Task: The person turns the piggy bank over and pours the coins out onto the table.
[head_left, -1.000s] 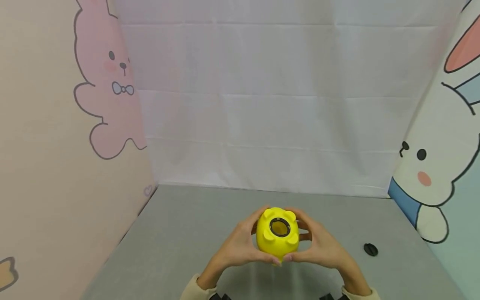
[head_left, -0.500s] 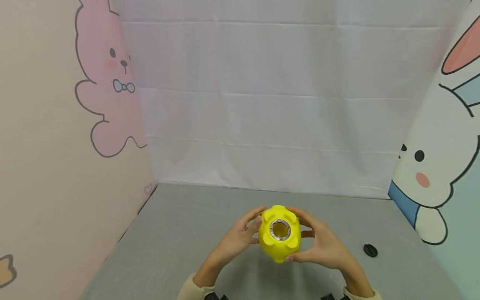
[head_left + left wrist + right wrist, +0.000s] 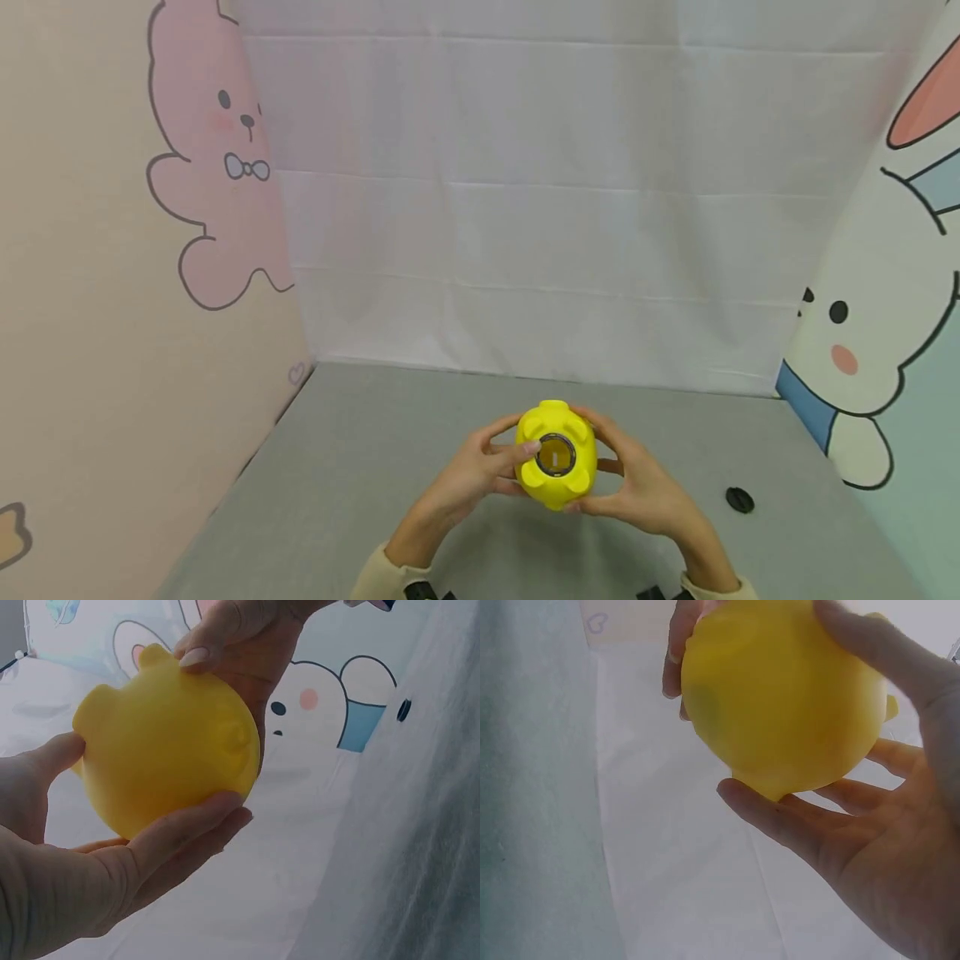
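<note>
Backdrop cloth (image 3: 540, 208), white and creased, fills the far side of the head view, from 10 to 2 o'clock. Panels with cartoon rabbits stand at both sides: a pink rabbit drawing (image 3: 217, 158) at 9 to 10 o'clock and a white rabbit drawing (image 3: 870, 333) at 3 o'clock. Below them the grey table (image 3: 360, 467) takes the lower part of the view.

Over the table, near 6 o'clock, both hands hold a yellow piggy bank (image 3: 556, 455) in the air, between them. It is turned so that its underside, with four small feet and a round opening (image 3: 556, 455) with a dark ring, faces the head camera. The left hand (image 3: 472, 475) is at 9 o'clock of the bank; its fingers are curled around the body, and the thumb reaches to the edge of the opening. In the left wrist view the same fingers (image 3: 187, 840) lie under the round yellow body. The right hand (image 3: 637, 487) is at 3 o'clock of the bank and also grips it, with fingers curved around the side and the bottom; the right wrist view shows this too.

A small black round cap (image 3: 740, 499) lies on the table at 4 o'clock, well apart from the hands.
</note>
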